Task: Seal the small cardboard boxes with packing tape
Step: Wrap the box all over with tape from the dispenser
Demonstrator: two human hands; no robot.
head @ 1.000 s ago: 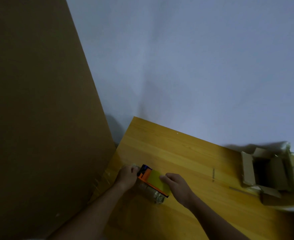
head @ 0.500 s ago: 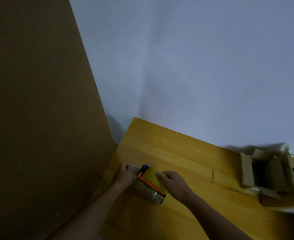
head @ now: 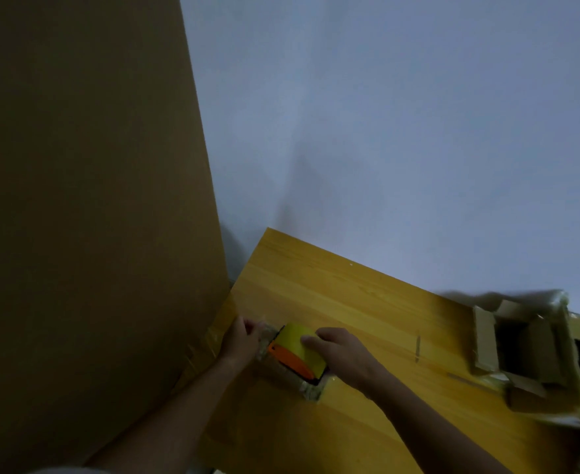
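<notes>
Yellow wooden table [head: 367, 302] runs lower centre to lower right w/ pale wall [head: 401, 131] behind; big brown board [head: 86, 200] fills the left. Left hand [head: 242, 340] pinches clear tape end, right hand [head: 341, 352] grips tape dispenser [head: 297, 348] at table's left edge (bare wood btwn). Open cardboard box [head: 527, 350] sits far right.

1. The counter [head: 367, 302] stood against the wall [head: 401, 131], with a large board [head: 76, 200] upright at its left edge.
2. A tape dispenser [head: 298, 350] lay on the counter near the board, between the left hand [head: 242, 338] and the right hand [head: 341, 350].
3. An open cardboard box [head: 527, 350] sat on the counter far to the right, well apart.
</notes>
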